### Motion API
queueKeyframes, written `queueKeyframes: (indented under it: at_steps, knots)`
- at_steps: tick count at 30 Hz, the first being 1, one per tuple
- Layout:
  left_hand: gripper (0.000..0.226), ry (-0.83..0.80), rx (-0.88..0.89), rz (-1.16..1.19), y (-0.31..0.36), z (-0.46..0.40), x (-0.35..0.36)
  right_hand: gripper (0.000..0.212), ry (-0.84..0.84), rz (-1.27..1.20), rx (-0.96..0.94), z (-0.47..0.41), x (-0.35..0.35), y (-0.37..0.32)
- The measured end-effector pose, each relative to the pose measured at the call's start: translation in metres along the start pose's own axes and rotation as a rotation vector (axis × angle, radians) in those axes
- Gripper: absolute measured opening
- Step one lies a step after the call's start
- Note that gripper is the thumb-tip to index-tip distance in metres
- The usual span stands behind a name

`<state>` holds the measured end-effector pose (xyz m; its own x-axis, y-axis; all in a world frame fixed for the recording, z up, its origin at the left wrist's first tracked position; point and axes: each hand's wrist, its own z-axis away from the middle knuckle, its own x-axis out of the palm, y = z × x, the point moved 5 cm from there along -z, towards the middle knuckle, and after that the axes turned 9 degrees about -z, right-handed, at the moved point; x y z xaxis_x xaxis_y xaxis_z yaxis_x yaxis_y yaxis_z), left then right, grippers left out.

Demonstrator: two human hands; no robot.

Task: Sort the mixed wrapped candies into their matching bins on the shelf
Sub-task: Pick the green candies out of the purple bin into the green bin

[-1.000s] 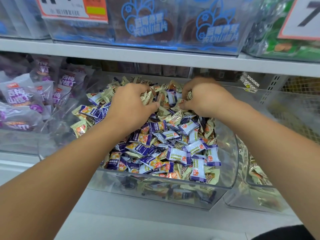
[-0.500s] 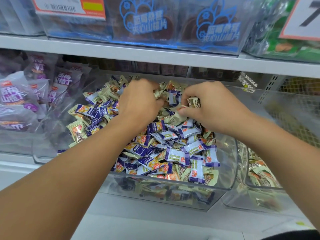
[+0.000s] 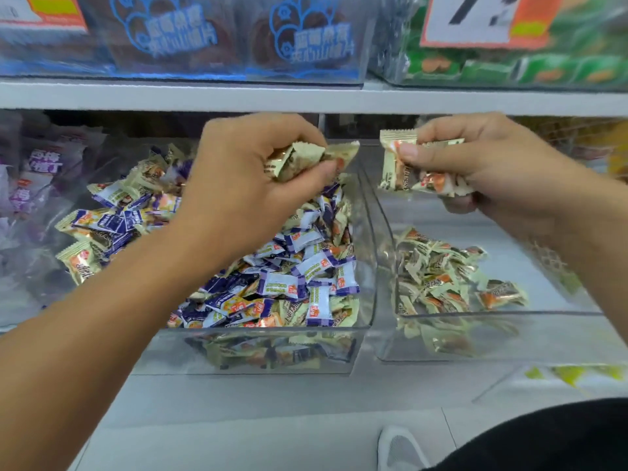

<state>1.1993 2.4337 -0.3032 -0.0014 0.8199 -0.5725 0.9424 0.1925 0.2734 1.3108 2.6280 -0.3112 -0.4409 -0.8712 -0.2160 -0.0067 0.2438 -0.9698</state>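
right hand [image 3: 489, 164] now over right bin [image 3: 492, 334], gripping candies [image 3: 401, 164]

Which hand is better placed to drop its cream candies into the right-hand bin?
Right hand: it holds cream candies above the right-hand bin. The left hand holds its own over the mixed bin.

On the upper shelf, the clear blue-trimmed plastic bin [image 3: 238, 39] carries blue printed Chinese characters, too blurred to read. The white and orange price sign [image 3: 482, 18] at the top right corner shows a large black "7". Purple packets [image 3: 44, 164] at the left edge bear white characters "梅" and "丁".
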Motion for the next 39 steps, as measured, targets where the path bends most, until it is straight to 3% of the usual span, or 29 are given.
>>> queueKeyframes:
  at_steps: [4, 7, 9, 11, 15, 18, 20, 22, 25, 28, 33, 35, 39]
  knots:
    - [0.011, -0.2, 0.081, 0.099, 0.045, -0.021, 0.036, 0.02, 0.091, 0.116, 0.344, 0.0, -0.04, 0.05]
    - [0.01, -0.293, 0.107, 0.094, 0.066, -0.03, 0.064, 0.025, 0.173, 0.141, 0.467, 0.005, -0.058, 0.072]
    - [0.011, -0.335, 0.106, 0.046, 0.073, -0.033, 0.078, 0.032, 0.209, 0.151, 0.5, 0.011, -0.068, 0.075]
    - [0.018, -0.37, 0.092, -0.002, 0.075, -0.037, 0.09, 0.024, 0.205, 0.178, 0.499, 0.017, -0.074, 0.074]
    - [0.054, -0.442, 0.055, -0.131, 0.074, -0.04, 0.11, 0.021, 0.195, 0.194, 0.475, 0.023, -0.083, 0.073]
    - [0.049, -0.518, 0.022, -0.104, 0.07, -0.038, 0.12, 0.019, 0.152, 0.269, 0.471, 0.023, -0.085, 0.074]
    - [0.047, -0.601, 0.015, -0.041, 0.069, -0.032, 0.125, 0.014, 0.131, 0.301, 0.44, 0.023, -0.085, 0.072]
    - [0.062, -0.65, 0.041, -0.017, 0.068, -0.028, 0.127, 0.014, 0.145, 0.303, 0.397, 0.02, -0.085, 0.069]
    - [0.071, -0.603, 0.09, -0.006, 0.068, -0.028, 0.12, 0.018, 0.121, 0.347, 0.369, 0.017, -0.082, 0.065]
    - [0.049, -0.452, 0.084, -0.008, 0.057, -0.029, 0.102, 0.018, 0.149, 0.474, 0.276, 0.011, -0.076, 0.056]
    - [0.011, -0.236, -0.094, -0.03, -0.006, -0.011, 0.056, 0.007, 0.137, 0.511, -0.286, 0.014, -0.017, -0.001]
    - [0.012, -0.302, -0.162, -0.1, -0.039, 0.005, 0.041, 0.008, 0.014, 0.547, -0.432, 0.019, 0.026, -0.018]
    - [0.04, -0.621, -0.181, -0.165, -0.069, 0.044, 0.023, 0.029, -0.219, 1.014, -0.402, 0.002, 0.093, -0.013]
